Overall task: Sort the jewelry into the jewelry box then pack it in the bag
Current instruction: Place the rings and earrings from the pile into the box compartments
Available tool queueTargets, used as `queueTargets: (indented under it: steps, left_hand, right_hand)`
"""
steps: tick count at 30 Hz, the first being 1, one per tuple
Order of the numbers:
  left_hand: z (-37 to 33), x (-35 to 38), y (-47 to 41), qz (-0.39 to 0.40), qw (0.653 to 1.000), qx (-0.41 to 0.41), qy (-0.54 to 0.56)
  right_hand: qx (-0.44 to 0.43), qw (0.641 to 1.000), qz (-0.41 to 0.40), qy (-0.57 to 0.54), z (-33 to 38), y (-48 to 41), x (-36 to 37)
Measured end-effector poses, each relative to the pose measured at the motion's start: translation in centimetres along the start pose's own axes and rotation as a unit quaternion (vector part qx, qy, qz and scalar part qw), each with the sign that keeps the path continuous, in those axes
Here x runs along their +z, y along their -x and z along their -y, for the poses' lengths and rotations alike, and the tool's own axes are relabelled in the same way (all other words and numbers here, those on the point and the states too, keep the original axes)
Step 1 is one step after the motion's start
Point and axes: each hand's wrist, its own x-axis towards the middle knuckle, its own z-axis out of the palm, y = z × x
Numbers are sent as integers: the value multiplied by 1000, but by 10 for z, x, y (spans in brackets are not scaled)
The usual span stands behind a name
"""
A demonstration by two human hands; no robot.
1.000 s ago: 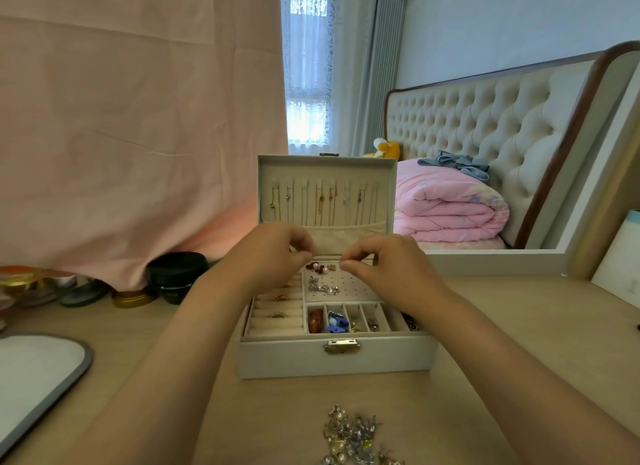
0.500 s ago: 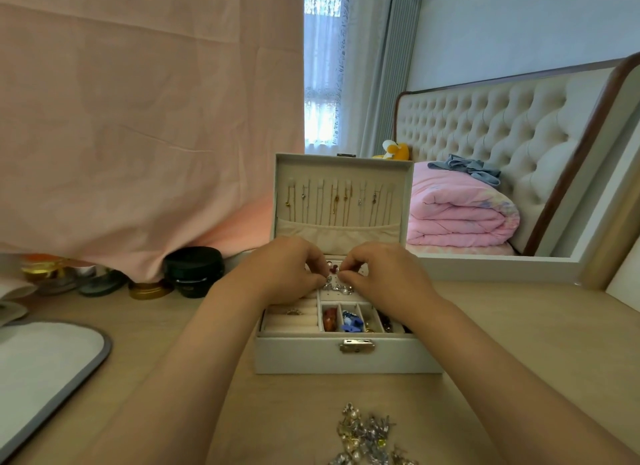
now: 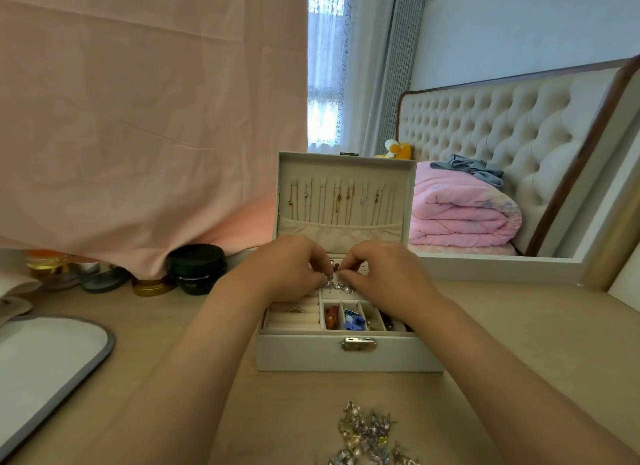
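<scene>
Nearest the camera, a loose jewelry pile (image 3: 370, 437) of silver and gold pieces lies on the wooden table (image 3: 519, 360), just in front of the jewelry box (image 3: 346, 355); at the left edge lies a flat white pad with a grey rim (image 3: 52, 360).

The jewelry box stands at the table's centre, lid raised, its metal latch (image 3: 358, 344) facing the person; both forearms reach over the front wall from either side.

Front compartments: ring rolls (image 3: 294, 314) on the left carry a ring; the small cells to the right hold a red-brown piece (image 3: 331, 317) and a blue piece (image 3: 353, 321).

Behind these cells, the left hand (image 3: 291, 270) and right hand (image 3: 384, 274) work over the perforated earring panel (image 3: 346, 288); the fingers of both are curled, and thumb and fingertips of each pinch a small silver piece (image 3: 334, 276) between them; the hands are nearly touching at the tips; the piece's shape is too small to tell.

The box lid (image 3: 346, 166) stands upright behind the hands; thin necklaces (image 3: 339, 201) hang in a row on its lining above a fabric pocket.

Left of the box, a black jar (image 3: 196, 267) and a gold lid (image 3: 152, 286) sit under the hem of a pink cloth (image 3: 138, 118).

Farthest: a folded pink quilt (image 3: 460, 215), a tufted headboard (image 3: 502, 135), a yellow toy (image 3: 398, 150) and a curtained window (image 3: 325, 66).
</scene>
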Motion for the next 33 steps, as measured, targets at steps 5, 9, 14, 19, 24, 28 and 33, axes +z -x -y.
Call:
queueTargets:
  steps: [5, 9, 14, 19, 24, 28, 33]
  left_hand:
    - [0, 0, 0, 1, 1000, 3, 5]
    - [-2, 0, 0, 3, 1000, 2, 1]
    - [-2, 0, 1, 4, 1000, 3, -13]
    - [-3, 1, 0, 8, 1000, 0, -7]
    - [-9, 1, 12, -50, 999, 12, -6]
    - [-16, -6, 34, -90, 995, 35, -3]
    - [-30, -13, 76, -101, 993, 57, 28]
  right_hand:
    - [-15, 1000, 18, 17, 1, -2, 3]
    - [-15, 997, 76, -14, -5, -6, -1]
    - [14, 989, 131, -73, -11, -6, -13]
    - [18, 987, 139, -81, -12, -6, -16]
    - [-2, 992, 98, -80, -8, -1, -25]
    - [-14, 991, 82, -104, 6, 10, -36]
    - [-34, 983, 146, -111, 36, 37, -57]
